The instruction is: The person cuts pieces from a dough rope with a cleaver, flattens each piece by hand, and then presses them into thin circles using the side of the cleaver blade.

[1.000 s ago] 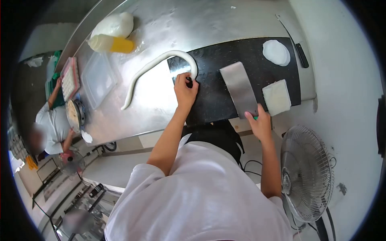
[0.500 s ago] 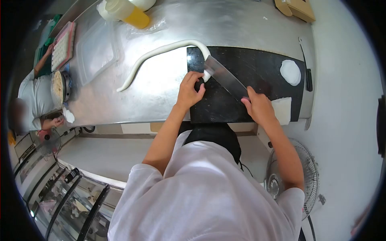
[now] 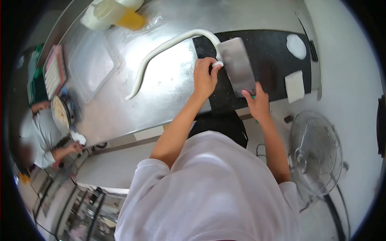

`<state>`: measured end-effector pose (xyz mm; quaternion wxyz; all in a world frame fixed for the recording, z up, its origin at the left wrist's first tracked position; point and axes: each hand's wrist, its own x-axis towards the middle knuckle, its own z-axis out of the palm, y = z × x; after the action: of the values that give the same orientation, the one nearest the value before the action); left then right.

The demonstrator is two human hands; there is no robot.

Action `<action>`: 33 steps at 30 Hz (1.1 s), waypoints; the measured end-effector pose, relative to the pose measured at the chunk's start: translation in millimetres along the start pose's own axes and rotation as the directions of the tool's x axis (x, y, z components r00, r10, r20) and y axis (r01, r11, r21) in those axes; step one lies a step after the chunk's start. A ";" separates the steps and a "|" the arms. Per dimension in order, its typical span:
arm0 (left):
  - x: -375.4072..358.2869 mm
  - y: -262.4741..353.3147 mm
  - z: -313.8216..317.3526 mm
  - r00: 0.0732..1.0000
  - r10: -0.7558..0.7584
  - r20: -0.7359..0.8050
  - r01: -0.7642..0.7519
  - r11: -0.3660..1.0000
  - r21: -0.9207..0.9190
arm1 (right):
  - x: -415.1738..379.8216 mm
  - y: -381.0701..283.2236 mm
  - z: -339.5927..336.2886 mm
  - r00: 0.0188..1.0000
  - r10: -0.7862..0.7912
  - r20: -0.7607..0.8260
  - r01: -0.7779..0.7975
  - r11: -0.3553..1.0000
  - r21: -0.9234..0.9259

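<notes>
White dough, rolled into a long rope (image 3: 197,32), curves over the tabletop (image 3: 114,116), its right end on the left part of a black board (image 3: 273,64). That end lies against the broad metal blade of a cleaver (image 3: 238,64). Just beside it, a small dough piece (image 3: 218,64) is pinched between the thumb and fingers of the left hand (image 3: 205,78). The right hand (image 3: 259,105) has its fingers clamped round the cleaver's handle, mostly hidden, with a bit of green showing.

Toward the board's right side sit a round white piece (image 3: 296,46) and, nearer, a white square (image 3: 295,86); I can't tell what either is made of. Beyond the board's right edge lies a long thin tool with a black handle (image 3: 313,50).

To the left of the rope is a clear plastic tub (image 3: 92,66), and at the far side a bottle (image 3: 130,19) holding something yellow leans by a white bag (image 3: 94,20). Farther left, another person (image 3: 42,130) is beside a round pan (image 3: 61,114) and a tray of white pieces (image 3: 53,76). A fan (image 3: 315,150) stands at near right.
</notes>
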<state>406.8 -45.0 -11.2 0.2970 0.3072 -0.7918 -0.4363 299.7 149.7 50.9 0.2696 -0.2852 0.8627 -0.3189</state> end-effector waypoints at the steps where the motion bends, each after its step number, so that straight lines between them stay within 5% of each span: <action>1: -3.5 11.5 -4.0 0.998 -0.021 0.065 0.025 0.998 -0.053 | -23.1 2.6 6.0 0.989 0.027 -0.145 -0.012 0.995 0.099; 2: -6.4 17.3 -3.6 0.986 0.063 0.157 -0.045 0.992 -0.116 | -46.9 18.2 14.5 0.984 0.054 -0.168 -0.036 0.993 0.109; 4: -14.1 39.2 2.5 0.914 0.079 0.397 0.057 0.946 -0.320 | -94.4 53.9 30.6 0.873 0.322 -0.365 -0.214 0.928 0.306; 6: -15.0 52.4 14.7 0.729 0.203 0.653 -0.036 0.965 -0.259 | -132.6 34.7 26.8 0.774 0.508 -0.379 -0.324 0.830 0.453; 7: -12.7 47.9 26.9 0.565 0.269 0.780 -0.190 0.962 -0.195 | -150.0 25.9 26.3 0.675 0.650 -0.349 -0.395 0.718 0.573; 8: -9.9 47.1 38.0 0.522 0.296 0.800 -0.207 0.954 -0.218 | -164.9 25.3 33.0 0.638 0.676 -0.369 -0.393 0.698 0.598; 10: -6.9 48.2 58.6 0.408 0.141 0.902 -0.513 0.853 0.098 | -189.6 27.5 46.2 0.528 0.725 -0.441 -0.375 0.666 0.645; 12: 9.0 64.3 74.7 0.359 0.075 0.930 -0.534 0.834 0.139 | -201.5 23.6 58.5 0.467 0.754 -0.462 -0.312 0.629 0.712; 14: 6.0 74.3 75.9 0.411 -0.091 0.907 -0.507 0.804 0.310 | -219.3 18.9 73.2 0.427 0.787 -0.444 -0.274 0.581 0.766; 16: 7.5 77.3 82.0 0.416 -0.062 0.907 -0.528 0.796 0.297 | -215.1 27.1 78.3 0.400 0.832 -0.384 -0.330 0.521 0.787; 20: 13.9 87.4 102.9 0.307 -0.144 0.941 -0.598 0.740 0.308 | -193.7 43.3 57.4 0.459 0.794 -0.400 -0.251 0.547 0.798; 22: 14.4 117.8 109.1 0.152 -0.216 0.964 -0.348 0.901 0.257 | -184.2 71.9 43.7 0.541 0.614 -0.574 -0.250 0.770 0.588; 23: -3.1 108.4 118.1 0.342 -0.075 0.937 -0.357 0.912 0.203 | -177.2 83.6 30.7 0.552 0.615 -0.563 -0.254 0.767 0.589; 24: -18.7 87.1 121.1 0.351 -0.086 0.933 -0.354 0.910 0.217 | -164.4 93.1 11.8 0.551 0.600 -0.580 -0.251 0.782 0.570; 26: -44.3 55.8 123.1 0.476 0.308 0.824 -0.733 0.657 0.178 | -140.0 101.6 -26.6 0.561 0.574 -0.597 -0.234 0.801 0.551; 27: -40.0 73.6 117.2 0.410 0.177 0.895 -0.747 0.628 0.218 | -127.4 102.3 -48.7 0.579 0.588 -0.564 -0.115 0.744 0.658; 29: -34.7 72.8 124.8 0.445 0.166 0.880 -0.723 0.646 0.245 | -101.0 114.3 -76.0 0.596 0.590 -0.545 0.061 0.643 0.763; 33: -31.3 76.9 126.3 0.436 0.093 0.895 -0.696 0.665 0.270 | -38.4 181.1 -77.4 0.609 0.581 -0.540 0.028 0.664 0.747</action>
<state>315.9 75.6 -6.3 -0.1268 -0.0670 -0.9774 -0.1554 218.2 320.7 -15.3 0.0281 0.1441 0.7433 -0.6527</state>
